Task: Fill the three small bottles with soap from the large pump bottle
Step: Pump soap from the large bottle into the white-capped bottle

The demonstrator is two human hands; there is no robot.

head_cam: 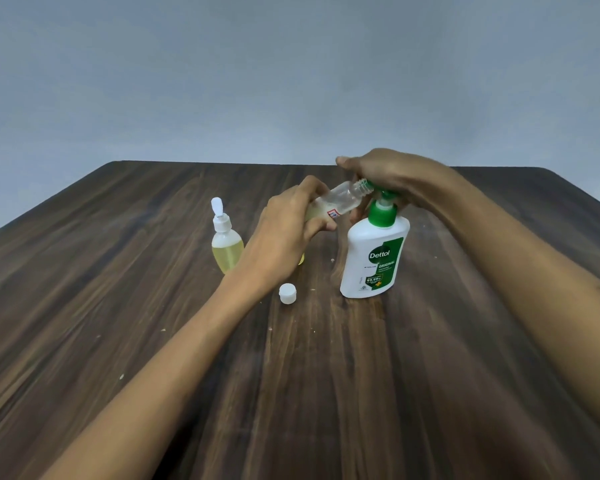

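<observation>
Filling in progress. Left hand (288, 223) grips a clear small bottle (340, 200), tilted, its open neck at the nozzle of the pump bottle (374, 258). Right hand (392, 174) lies over the pump head; finger curl unclear. A soap-filled flip-cap bottle (226, 247) stands left of the pump bottle, a loose white cap (287, 293) front-left. Next, probably: press down with the neck kept under the spout.

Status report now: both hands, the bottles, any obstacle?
Left hand holds tilted clear small bottle, mouth at nozzle. Right hand presses on pump bottle. Loose white cap near, not blocking.
</observation>
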